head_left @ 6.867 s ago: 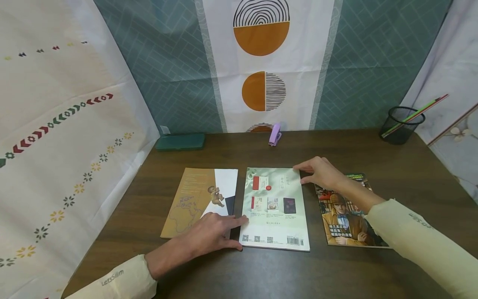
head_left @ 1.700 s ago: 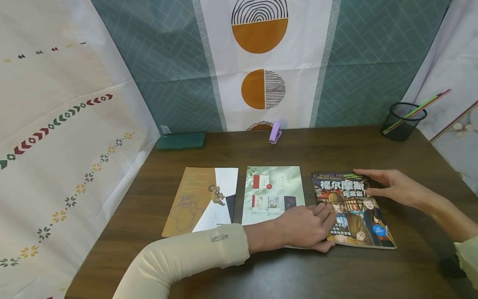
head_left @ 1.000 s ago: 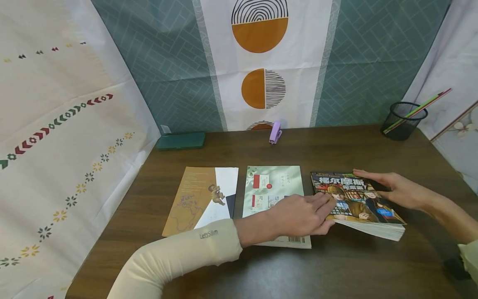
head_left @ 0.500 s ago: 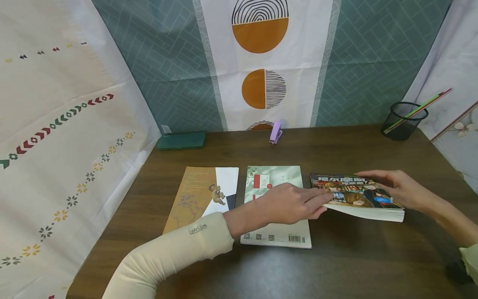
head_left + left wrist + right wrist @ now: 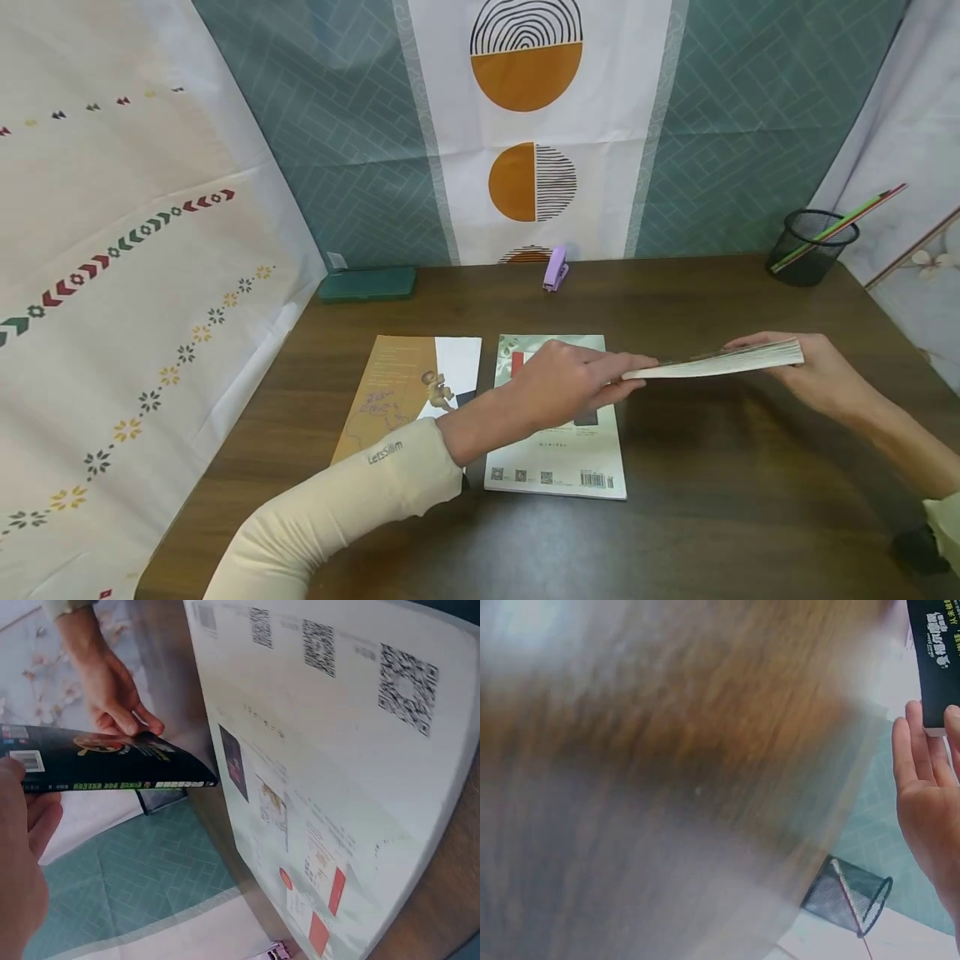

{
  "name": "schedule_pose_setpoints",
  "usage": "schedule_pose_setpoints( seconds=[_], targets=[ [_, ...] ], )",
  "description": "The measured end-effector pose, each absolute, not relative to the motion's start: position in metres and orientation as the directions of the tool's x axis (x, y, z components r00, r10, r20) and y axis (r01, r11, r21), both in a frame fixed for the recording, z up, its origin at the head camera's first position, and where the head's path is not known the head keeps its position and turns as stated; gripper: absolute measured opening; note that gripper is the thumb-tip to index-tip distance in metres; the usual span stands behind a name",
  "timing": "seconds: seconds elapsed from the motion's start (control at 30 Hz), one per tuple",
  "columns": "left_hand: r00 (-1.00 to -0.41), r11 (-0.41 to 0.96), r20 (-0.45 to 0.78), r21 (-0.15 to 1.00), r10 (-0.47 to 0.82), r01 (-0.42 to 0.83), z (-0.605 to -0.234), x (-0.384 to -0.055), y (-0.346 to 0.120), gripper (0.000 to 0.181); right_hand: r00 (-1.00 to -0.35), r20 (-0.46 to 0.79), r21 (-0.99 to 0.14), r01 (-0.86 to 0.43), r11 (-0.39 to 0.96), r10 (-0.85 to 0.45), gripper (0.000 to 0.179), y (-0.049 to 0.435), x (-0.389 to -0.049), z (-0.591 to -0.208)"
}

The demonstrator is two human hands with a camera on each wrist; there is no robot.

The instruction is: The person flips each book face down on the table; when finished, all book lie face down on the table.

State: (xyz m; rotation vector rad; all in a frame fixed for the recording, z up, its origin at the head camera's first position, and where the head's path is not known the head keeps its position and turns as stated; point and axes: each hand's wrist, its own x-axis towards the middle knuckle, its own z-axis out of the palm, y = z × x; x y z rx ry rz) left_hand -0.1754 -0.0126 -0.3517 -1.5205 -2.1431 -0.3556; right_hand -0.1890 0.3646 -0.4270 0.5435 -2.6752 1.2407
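A paperback book (image 5: 720, 361) is held up off the table between my two hands, its page edges facing me. My left hand (image 5: 558, 383) pinches its left end above a light green magazine (image 5: 555, 462). My right hand (image 5: 821, 379) grips the right end. In the left wrist view the paperback's dark back cover (image 5: 105, 761) shows, with the left thumb on it and the right hand (image 5: 112, 694) at its far end. The right wrist view catches one end of the paperback (image 5: 936, 667) between the thumb and fingers of my right hand (image 5: 934, 817).
Left of the magazine lies a tan and white booklet (image 5: 382, 375), partly covered by my left sleeve. Along the table's (image 5: 675, 533) back edge are a green case (image 5: 367, 284), a purple stapler (image 5: 555, 270) and a black mesh pen cup (image 5: 806, 258) with pencils.
Both hands have moved from the green magazine to the paperback. From lying flat with its front cover up, the paperback has been tipped and lifted until its pages face me.
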Motion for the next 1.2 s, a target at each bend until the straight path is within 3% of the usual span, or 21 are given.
schedule_pose_setpoints(
  seconds=[0.2, 0.37, 0.53, 0.67, 0.9, 1.1, 1.2],
  targets=[
    [-0.311, 0.34, 0.59, 0.064, 0.745, 0.938, -0.349, -0.177, -0.013, 0.034, -0.961, 0.17, -0.772, -0.267, 0.577, -0.217, 0.021, 0.365, -0.187, -0.423],
    [-0.302, 0.347, 0.637, 0.057, 0.709, 0.936, -0.349, -0.179, -0.013, 0.037, -0.968, 0.134, -0.811, -0.23, 0.538, -0.212, 0.022, 0.365, -0.186, -0.421],
    [-0.302, 0.356, 0.667, 0.058, 0.682, 0.933, -0.347, -0.18, -0.014, 0.04, -0.953, 0.17, -0.874, -0.263, 0.408, -0.25, 0.02, 0.362, -0.186, -0.421],
    [-0.38, 0.342, 0.669, 0.196, 0.638, 0.919, -0.343, -0.179, -0.015, 0.042, -0.955, 0.194, -0.886, -0.268, 0.378, -0.223, 0.02, 0.359, -0.184, -0.418],
    [-0.57, 0.212, 0.649, 0.547, 0.503, 0.81, -0.336, -0.177, -0.016, 0.035, -0.979, 0.182, -0.892, -0.202, 0.403, -0.088, 0.024, 0.351, -0.181, -0.409],
    [-0.661, 0.169, 0.622, 0.662, 0.42, 0.73, -0.331, -0.177, -0.023, 0.028, -0.988, 0.149, -0.933, -0.153, 0.327, -0.036, 0.024, 0.347, -0.179, -0.399],
    [-0.684, 0.174, 0.606, 0.684, 0.405, 0.709, -0.33, -0.178, -0.028, 0.031, -0.993, 0.118, -0.979, -0.12, 0.163, -0.022, 0.023, 0.345, -0.178, -0.394]
  ],
)
